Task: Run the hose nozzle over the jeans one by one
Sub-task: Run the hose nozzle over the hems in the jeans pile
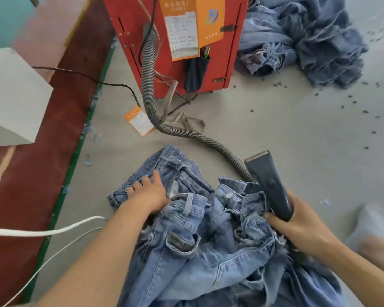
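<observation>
right hand (297, 220) fingers clamped round hose nozzle (268, 182), mouth aimed away, lifted | jeans waistband (186, 202) lies left of it | left hand (149, 191) fingers spread, pressing denim

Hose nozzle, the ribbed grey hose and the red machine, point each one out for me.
hose nozzle (267, 173): head view, on its dark flat body below the wide tip.
ribbed grey hose (147, 89): head view, on the stretch running down the machine's front.
red machine (227, 63): head view, on its right front panel.
</observation>
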Available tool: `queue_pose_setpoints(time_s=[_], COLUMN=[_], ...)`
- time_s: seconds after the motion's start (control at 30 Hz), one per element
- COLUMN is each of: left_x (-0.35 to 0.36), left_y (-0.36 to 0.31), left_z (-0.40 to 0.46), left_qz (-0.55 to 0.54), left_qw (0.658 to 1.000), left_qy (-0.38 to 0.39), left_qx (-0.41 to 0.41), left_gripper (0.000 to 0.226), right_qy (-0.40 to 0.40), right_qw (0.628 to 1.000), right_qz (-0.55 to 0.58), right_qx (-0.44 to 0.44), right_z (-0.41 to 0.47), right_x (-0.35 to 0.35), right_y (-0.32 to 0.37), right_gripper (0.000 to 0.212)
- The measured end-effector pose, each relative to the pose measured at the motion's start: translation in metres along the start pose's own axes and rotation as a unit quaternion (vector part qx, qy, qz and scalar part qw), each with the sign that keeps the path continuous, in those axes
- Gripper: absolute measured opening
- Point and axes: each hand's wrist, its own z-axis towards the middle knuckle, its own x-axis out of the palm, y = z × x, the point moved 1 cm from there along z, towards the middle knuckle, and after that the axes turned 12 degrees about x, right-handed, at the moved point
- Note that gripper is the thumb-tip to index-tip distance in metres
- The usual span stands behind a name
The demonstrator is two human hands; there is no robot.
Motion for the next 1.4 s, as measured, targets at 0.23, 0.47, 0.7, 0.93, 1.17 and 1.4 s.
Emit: queue_pose_setpoints(time_s=[0.23, 0.47, 0.7, 0.93, 1.17, 1.4], left_x=[0.001, 0.039, 0.034, 0.051, 0.027, 0.015], left_y=[-0.074, -0.084, -0.066, -0.07, -0.086, -0.081], left_z=[-0.057, -0.066, -0.081, -0.094, -0.11, -0.114], left_qz=[-0.325, -0.189, -0.476, -0.486, -0.56, -0.201], left_qw=[0.903, 0.948, 0.857, 0.839, 0.824, 0.956], left_qy=[0.113, 0.049, -0.024, -0.133, -0.027, -0.155], left_qx=[0.257, 0.251, 0.194, 0.206, 0.088, 0.15], left_gripper=[0.091, 0.107, 0.044, 0.056, 0.064, 0.026], right_qy=[-0.017, 0.062, 0.133, 0.108, -0.034, 0.105], right_qw=[0.999, 0.997, 0.99, 0.993, 0.993, 0.986], right_qz=[0.035, 0.027, 0.025, -0.004, -0.026, -0.019], right_qx=[-0.015, -0.041, -0.051, -0.055, -0.105, -0.128], right_z=[-0.01, -0.027, -0.039, -0.04, -0.037, -0.047], right_x=[-0.021, -0.034, -0.049, -0.055, -0.058, -0.066], right_y=[0.005, 0.006, 0.005, -0.001, 0.01, 0.032], right_gripper=[0.046, 0.035, 0.045, 0.057, 0.054, 0.048])
